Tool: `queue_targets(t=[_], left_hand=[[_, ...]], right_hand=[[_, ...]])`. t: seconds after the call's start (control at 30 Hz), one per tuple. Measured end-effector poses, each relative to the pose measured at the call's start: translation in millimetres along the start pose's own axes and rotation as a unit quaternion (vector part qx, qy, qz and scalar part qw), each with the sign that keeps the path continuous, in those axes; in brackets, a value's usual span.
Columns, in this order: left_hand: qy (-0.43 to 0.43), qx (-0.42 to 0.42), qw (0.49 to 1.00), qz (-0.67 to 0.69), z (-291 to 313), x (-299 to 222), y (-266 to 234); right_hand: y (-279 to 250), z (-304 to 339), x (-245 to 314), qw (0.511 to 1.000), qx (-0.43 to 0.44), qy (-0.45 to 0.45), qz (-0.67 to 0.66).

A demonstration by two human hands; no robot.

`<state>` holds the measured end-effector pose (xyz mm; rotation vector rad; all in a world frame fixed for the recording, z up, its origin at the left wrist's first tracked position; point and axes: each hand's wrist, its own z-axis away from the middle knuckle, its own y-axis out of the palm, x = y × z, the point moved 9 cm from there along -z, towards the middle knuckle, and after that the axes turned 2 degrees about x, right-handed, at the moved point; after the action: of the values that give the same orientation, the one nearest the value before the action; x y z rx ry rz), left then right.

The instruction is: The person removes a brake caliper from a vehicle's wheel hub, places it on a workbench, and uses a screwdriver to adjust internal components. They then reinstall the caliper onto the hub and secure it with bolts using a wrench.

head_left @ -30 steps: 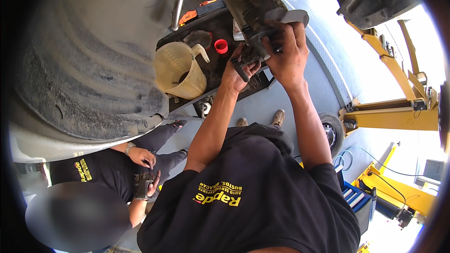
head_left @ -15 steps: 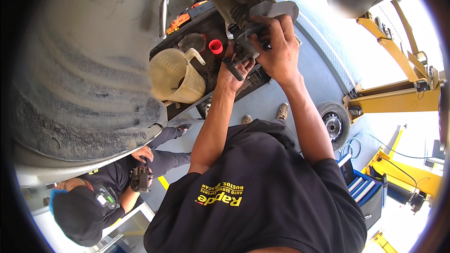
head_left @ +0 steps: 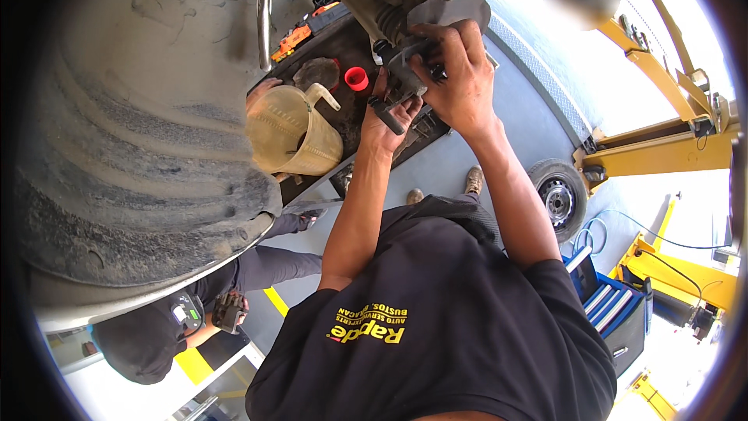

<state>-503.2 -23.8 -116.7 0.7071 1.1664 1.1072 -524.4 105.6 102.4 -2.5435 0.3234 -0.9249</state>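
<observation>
Keeping their grip on the dark, blocky metal part (head_left: pixel 403 72), left hand (head_left: pixel 379 129) and right hand (head_left: pixel 465 87) barely shift, apparently steadying it.

Yellow lettering (head_left: pixel 368 326) in several lines, upside down from this view, stands on the black shirt (head_left: pixel 444 304), its largest line lowest; left of the shirt, a co-worker's (head_left: pixel 139 347) dark device (head_left: pixel 189 313) bears a white label (head_left: pixel 180 313) too small to read

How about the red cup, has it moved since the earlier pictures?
No: the red cup sits in the same spot on the dark tray.
</observation>
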Motion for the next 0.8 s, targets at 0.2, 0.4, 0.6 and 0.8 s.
queue_targets(t=[0.2, 0.4, 0.6, 0.8], left_hand=[[0.004, 0.04, 0.999, -0.022, 2.0, -0.5, 2.7], [-0.005, 0.033, 0.999, -0.013, -3.9, 0.1, 1.2], [-0.017, 0.048, 0.999, 0.002, -2.7, 0.8, -1.8], [-0.019, 0.085, 0.996, 0.021, -3.2, 1.9, 5.4]], right_hand=[[1.6, 1.2, -0.5, 1.0, -0.008, -0.004, -0.003], [2.4, 1.5, -0.4, 1.0, -0.006, -0.011, -0.005], [2.1, 1.8, -0.4, 1.0, -0.001, -0.015, -0.009], [4.8, 3.5, -1.3, 1.0, -0.003, -0.014, -0.009]])
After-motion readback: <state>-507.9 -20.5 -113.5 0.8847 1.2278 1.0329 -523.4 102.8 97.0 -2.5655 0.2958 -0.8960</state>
